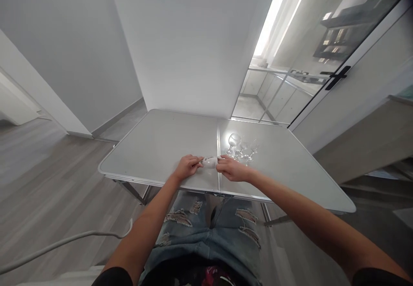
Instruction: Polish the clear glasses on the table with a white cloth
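A clear stemmed glass (210, 162) lies sideways between my two hands, just above or on the table near its front edge. My left hand (187, 166) is closed, its fingers pinching the stem or foot end. At the bowl end my right hand (234, 169) is closed around the rim. Something whitish shows at the bowl; I cannot tell whether it is a cloth, a tissue or a reflection. Just beyond my right hand are several more clear stemmed glasses (234, 140), close together, some overlapping and hard to separate.
The folding table (167, 135) is light grey with a metal rim and a seam across its middle. Behind it stands a white wall (183, 53). A glazed door with a black handle (338, 78) is at the right. A pale cable (80, 235) crosses the lower left.
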Demonstrator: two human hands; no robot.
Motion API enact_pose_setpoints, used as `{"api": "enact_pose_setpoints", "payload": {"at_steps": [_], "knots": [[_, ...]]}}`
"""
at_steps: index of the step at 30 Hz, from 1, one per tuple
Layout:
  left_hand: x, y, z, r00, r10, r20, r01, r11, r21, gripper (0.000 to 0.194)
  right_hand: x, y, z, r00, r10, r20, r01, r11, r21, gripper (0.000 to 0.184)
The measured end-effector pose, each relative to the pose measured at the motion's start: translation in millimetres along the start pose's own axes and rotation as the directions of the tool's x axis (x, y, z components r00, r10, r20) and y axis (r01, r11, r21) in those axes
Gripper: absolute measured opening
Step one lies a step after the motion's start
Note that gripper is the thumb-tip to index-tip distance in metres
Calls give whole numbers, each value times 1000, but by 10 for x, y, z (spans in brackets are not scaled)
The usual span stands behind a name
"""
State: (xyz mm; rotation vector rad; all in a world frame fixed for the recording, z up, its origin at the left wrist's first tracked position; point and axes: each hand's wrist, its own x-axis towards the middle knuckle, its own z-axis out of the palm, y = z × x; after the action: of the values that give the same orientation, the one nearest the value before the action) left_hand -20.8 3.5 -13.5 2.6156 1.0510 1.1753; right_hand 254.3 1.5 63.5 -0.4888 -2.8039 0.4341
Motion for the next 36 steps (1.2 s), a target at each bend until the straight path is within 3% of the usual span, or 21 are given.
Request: {"api": "enact_pose_setpoints", "payload": {"at_steps": [2,3,5,8,11,16,19,21,24,27,28,30,33,34,36], "knots": [[8,-6,4,1000,20,-22,-20,1000,3,28,39,-52,47,983,169,-69,-143,948,286,20],[10,-10,8,999,32,-35,-31,999,6,28,62,-76,70,957,274,-91,-205,867,453,24],[13,-23,14,996,53,-65,-52,998,20,28,113,-123,115,867,489,-95,-262,611,747,32],[11,-49,22,992,77,-96,-72,996,58,29,206,-184,174,713,701,-35,-185,236,954,42],[5,-72,27,991,68,-114,-55,993,108,29,297,-217,214,596,803,1,-80,58,995,48],[-3,-75,22,991,49,-122,-32,990,137,32,373,-214,230,466,883,54,5,-63,998,42],[-3,-64,7,993,54,-102,-39,989,142,32,378,-216,247,420,903,93,-36,-85,996,37],[-1,-61,0,993,58,-101,-42,988,152,31,388,-240,275,410,909,72,-99,-34,995,35],[4,-69,3,991,48,-124,-28,987,160,30,413,-312,334,399,913,-81,-154,154,976,34],[13,-79,17,989,15,-146,5,991,137,29,411,-371,381,437,837,-330,-225,457,860,29],[18,-80,21,989,-3,-146,22,991,131,28,396,-375,387,483,781,-396,-266,562,783,27],[29,-79,24,991,-39,-126,56,989,137,27,347,-361,384,627,626,-463,-321,750,579,22],[46,-69,12,996,-71,-52,79,985,155,23,249,-312,331,859,315,-403,-238,943,231,16],[51,-64,6,997,-72,-20,74,985,156,22,218,-295,299,916,204,-346,-169,977,131,17],[60,-51,-5,997,-63,49,54,986,155,23,167,-261,216,974,27,-224,-25,1000,10,21]]}}
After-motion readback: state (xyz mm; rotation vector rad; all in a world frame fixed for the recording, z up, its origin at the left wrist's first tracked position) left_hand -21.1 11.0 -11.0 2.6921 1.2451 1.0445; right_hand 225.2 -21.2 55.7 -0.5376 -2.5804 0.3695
